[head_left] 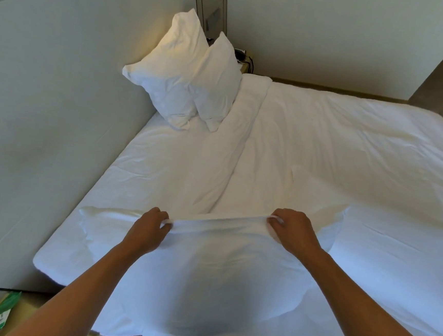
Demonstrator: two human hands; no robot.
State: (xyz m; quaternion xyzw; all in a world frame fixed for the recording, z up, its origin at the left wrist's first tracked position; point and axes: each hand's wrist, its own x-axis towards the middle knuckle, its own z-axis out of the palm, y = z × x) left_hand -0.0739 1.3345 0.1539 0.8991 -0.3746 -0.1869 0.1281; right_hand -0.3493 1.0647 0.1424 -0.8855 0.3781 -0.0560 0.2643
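Of the person, only two hands and two forearms are in view. The left hand (pixel 151 224) and the right hand (pixel 293 231) are bare, and the knuckles stand out as low ridges on their backs. The left forearm (pixel 84 284) and the right forearm (pixel 364 295) are also bare, uncovered from the wrist down to the lower edge of the view. The fingertips are slightly blurred.
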